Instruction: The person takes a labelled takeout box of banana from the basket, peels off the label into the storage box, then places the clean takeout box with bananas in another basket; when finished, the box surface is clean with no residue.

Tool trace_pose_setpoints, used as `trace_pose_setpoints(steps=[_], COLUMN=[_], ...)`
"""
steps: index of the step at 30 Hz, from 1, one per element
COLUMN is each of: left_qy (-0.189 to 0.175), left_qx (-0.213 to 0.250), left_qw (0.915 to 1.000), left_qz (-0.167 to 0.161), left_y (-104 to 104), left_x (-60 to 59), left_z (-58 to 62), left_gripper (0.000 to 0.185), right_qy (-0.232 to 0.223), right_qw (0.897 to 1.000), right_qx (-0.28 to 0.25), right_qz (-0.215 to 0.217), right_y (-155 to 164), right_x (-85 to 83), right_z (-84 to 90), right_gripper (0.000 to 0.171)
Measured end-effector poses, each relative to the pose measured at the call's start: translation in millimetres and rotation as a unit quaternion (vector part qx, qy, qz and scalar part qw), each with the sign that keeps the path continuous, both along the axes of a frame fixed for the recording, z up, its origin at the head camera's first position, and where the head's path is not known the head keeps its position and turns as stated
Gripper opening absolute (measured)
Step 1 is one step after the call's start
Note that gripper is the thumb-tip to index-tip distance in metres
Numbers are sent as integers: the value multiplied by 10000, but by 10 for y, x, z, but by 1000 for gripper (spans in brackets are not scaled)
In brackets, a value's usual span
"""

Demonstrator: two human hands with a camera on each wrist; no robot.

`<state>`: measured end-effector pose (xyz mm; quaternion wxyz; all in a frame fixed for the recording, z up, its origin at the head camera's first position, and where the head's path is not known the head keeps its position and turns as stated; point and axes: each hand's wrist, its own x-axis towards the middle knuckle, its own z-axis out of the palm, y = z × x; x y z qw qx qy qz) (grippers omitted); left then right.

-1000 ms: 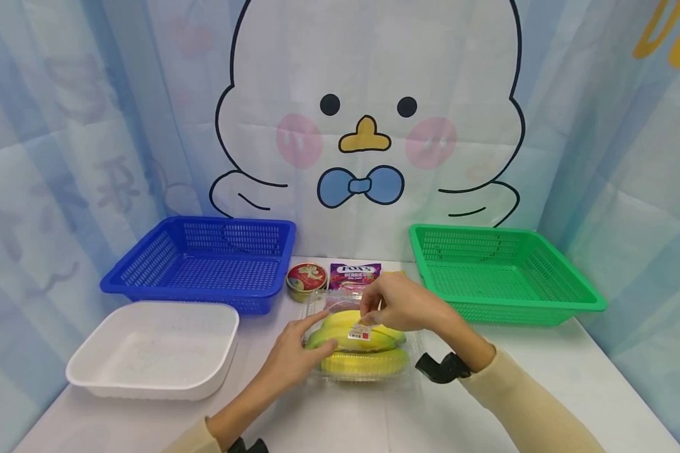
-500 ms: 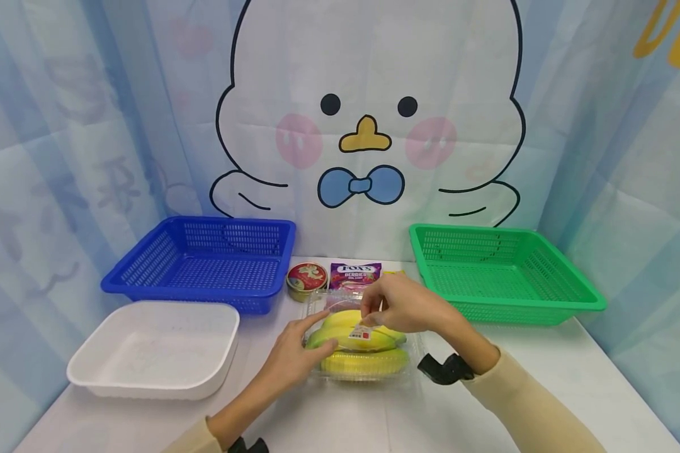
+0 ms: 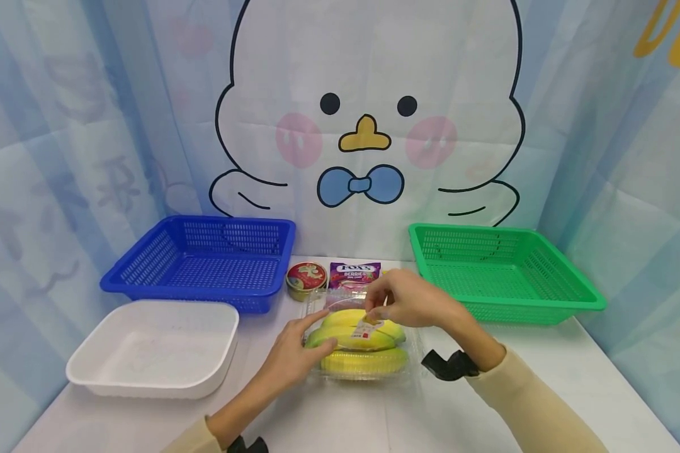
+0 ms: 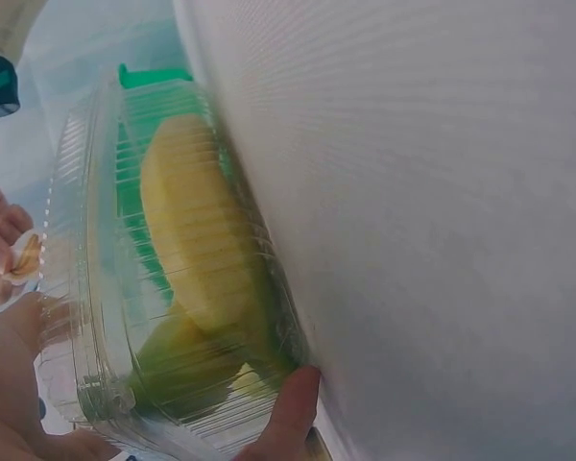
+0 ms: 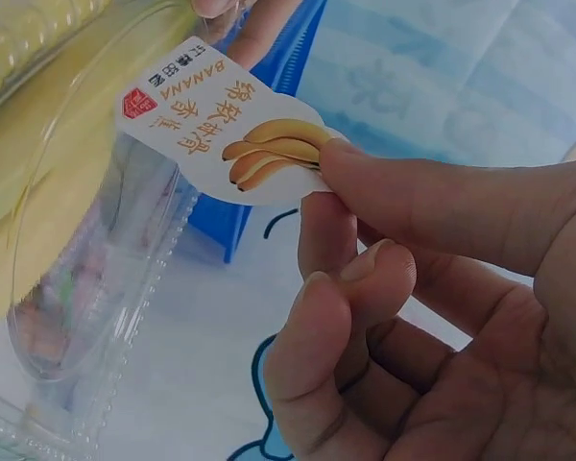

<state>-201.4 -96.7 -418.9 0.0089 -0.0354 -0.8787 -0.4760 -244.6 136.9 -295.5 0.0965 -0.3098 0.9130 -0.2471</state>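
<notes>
A clear plastic clamshell box (image 3: 362, 371) of yellow-green bananas (image 3: 362, 362) lies on the white table between my hands. My left hand (image 3: 297, 355) holds the box's left end, thumb and fingers on the plastic; the left wrist view shows a fingertip (image 4: 293, 413) against the box (image 4: 106, 288). My right hand (image 3: 408, 302) pinches the white banana label sticker (image 3: 367, 326) between thumb and forefinger, its free end lifted off the lid. In the right wrist view the sticker (image 5: 221, 134) is partly peeled from the box (image 5: 86, 240).
A blue basket (image 3: 204, 264) stands back left, a green basket (image 3: 498, 274) back right, and a white tray (image 3: 153, 349) front left. Behind the box sit a round red tin (image 3: 306, 279) and a purple Fox's candy bag (image 3: 354, 275). A cartoon curtain hangs behind.
My right hand has risen slightly and drawn to the right, lifting the pinched end of the sticker off the lid. The left hand and box stay put.
</notes>
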Motion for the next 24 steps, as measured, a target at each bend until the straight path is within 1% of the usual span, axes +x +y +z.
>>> trace_pose_setpoints(steps=[3, 7, 10, 15, 20, 24], left_qy=[71, 125, 107, 83, 68, 106], left_qx=[6, 24, 51, 48, 26, 27], left_qw=[10000, 9999, 9999, 9999, 10000, 9999], left_qz=[-31, -58, -64, -49, -27, -27], left_y=[-4, -6, -8, -3, 0, -5], left_x=[7, 14, 14, 9, 8, 8], left_z=[5, 11, 15, 16, 17, 17], left_gripper=[60, 60, 60, 60, 60, 60], right_qy=[55, 88, 78, 40, 8, -1], right_qw=[10000, 9999, 9999, 9999, 9998, 9997], right_qx=[-33, -100, -126, -108, -199, -226], right_qz=[-27, 61, 85, -34, -26, -38], right_y=[27, 51, 61, 78, 95, 103], right_x=[-12, -27, -42, -59, -66, -77], right_z=[2, 3, 2, 0, -3, -15], right_gripper=[14, 13, 13, 13, 13, 14])
